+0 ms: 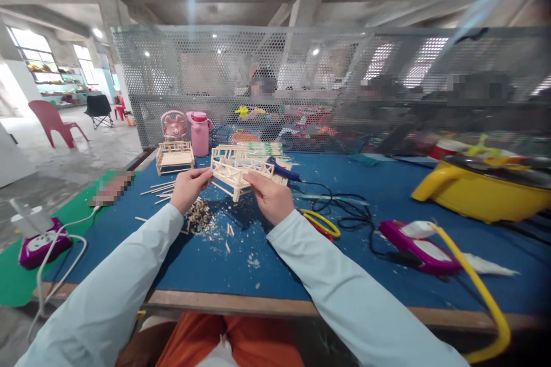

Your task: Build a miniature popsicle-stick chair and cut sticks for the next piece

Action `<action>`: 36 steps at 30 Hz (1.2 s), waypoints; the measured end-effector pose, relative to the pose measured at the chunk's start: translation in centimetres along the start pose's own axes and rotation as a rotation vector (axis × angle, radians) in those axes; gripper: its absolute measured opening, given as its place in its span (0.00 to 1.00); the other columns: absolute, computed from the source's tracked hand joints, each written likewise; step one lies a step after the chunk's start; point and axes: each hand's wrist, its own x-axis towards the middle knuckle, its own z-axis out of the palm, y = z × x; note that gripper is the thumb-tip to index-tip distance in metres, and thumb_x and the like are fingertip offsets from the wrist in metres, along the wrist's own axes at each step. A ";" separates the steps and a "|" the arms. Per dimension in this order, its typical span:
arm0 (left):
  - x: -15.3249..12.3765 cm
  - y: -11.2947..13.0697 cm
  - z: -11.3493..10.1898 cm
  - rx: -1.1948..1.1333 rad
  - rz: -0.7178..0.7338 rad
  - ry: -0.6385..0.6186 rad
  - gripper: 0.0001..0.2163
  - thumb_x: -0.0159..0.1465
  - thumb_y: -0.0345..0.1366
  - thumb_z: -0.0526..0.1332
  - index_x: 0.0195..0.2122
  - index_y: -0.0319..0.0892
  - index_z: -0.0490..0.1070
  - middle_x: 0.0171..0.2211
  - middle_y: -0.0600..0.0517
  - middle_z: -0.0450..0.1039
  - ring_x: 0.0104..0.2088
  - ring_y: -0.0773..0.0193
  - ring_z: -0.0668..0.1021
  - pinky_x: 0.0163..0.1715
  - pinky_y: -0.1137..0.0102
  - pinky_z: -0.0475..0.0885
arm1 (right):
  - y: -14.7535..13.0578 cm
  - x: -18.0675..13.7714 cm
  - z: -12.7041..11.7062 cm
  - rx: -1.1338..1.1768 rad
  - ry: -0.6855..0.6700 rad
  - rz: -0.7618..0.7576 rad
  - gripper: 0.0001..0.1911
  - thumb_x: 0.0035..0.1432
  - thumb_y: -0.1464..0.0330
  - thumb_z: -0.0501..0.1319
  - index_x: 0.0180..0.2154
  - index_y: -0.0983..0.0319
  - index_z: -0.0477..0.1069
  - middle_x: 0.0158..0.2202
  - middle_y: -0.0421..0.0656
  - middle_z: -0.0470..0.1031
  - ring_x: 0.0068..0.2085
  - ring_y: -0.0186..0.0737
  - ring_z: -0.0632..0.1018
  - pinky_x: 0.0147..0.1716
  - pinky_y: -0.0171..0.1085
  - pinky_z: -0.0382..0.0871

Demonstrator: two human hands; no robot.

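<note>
Above the blue table top, both hands hold up a small model bed frame point(235, 175) built of pale wooden sticks. My left hand point(191, 186) pinches its left end between thumb and fingers. At the frame's near right side, my right hand point(269, 195) grips it, partly hiding that corner. A second stick-built model point(175, 157), like a little bench, stands at the back left of the table. Loose sticks point(161, 189) and a heap of cut stick ends point(200, 217) lie beneath and beside my left hand. A blue glue gun point(283, 170) rests behind my right hand.
A pink bottle point(200, 135) stands at the back, before a perforated metal screen point(172, 69). Black cable point(348, 206), a yellow ring point(322, 222) and a purple power strip point(417, 246) lie to the right, near a yellow electric pan point(486, 189). Another power strip point(45, 243) sits left.
</note>
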 end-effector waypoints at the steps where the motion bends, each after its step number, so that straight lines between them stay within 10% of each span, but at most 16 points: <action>1: -0.1 0.0 0.1 0.014 0.006 0.031 0.23 0.42 0.47 0.67 0.35 0.34 0.77 0.25 0.50 0.75 0.23 0.71 0.69 0.25 0.74 0.64 | -0.2 0.0 -0.3 -0.009 -0.005 0.003 0.17 0.60 0.71 0.49 0.47 0.59 0.71 0.48 0.42 0.73 0.50 0.34 0.73 0.51 0.36 0.65; 12: -0.1 0.0 0.2 0.230 0.095 0.204 0.14 0.51 0.43 0.60 0.29 0.36 0.73 0.24 0.52 0.72 0.26 0.68 0.71 0.26 0.75 0.66 | -1.0 -0.4 -0.4 -0.095 0.027 0.019 0.17 0.60 0.71 0.49 0.47 0.59 0.71 0.49 0.42 0.73 0.51 0.34 0.72 0.50 0.34 0.65; 16: -0.1 0.3 0.1 -0.090 -0.171 0.277 0.09 0.57 0.40 0.57 0.30 0.38 0.67 0.24 0.53 0.70 0.25 0.71 0.72 0.26 0.77 0.67 | -0.9 -0.3 -0.4 -0.147 0.046 0.044 0.19 0.59 0.73 0.48 0.49 0.59 0.69 0.50 0.42 0.72 0.52 0.34 0.71 0.49 0.34 0.65; 22: -2.9 0.8 2.3 -0.502 -0.621 -0.162 0.23 0.61 0.53 0.46 0.32 0.37 0.68 0.26 0.46 0.72 0.27 0.64 0.76 0.26 0.70 0.72 | -1.2 -0.2 0.3 -0.231 -0.051 0.100 0.19 0.58 0.74 0.50 0.50 0.58 0.69 0.52 0.44 0.70 0.50 0.38 0.73 0.46 0.36 0.68; 31: -3.1 1.9 3.6 -0.640 -0.391 0.020 0.12 0.65 0.37 0.50 0.39 0.38 0.70 0.28 0.52 0.75 0.20 0.75 0.73 0.20 0.81 0.69 | -3.3 -0.4 0.7 -0.060 -0.080 -0.004 0.21 0.58 0.73 0.48 0.52 0.60 0.65 0.53 0.46 0.68 0.51 0.37 0.71 0.47 0.35 0.66; 36: -2.4 1.5 2.9 -0.630 -0.374 0.040 0.12 0.64 0.37 0.49 0.38 0.36 0.70 0.25 0.51 0.75 0.19 0.73 0.73 0.19 0.80 0.68 | -3.1 -0.2 0.8 0.279 0.118 0.315 0.10 0.53 0.62 0.55 0.26 0.62 0.66 0.25 0.40 0.69 0.28 0.35 0.71 0.30 0.34 0.68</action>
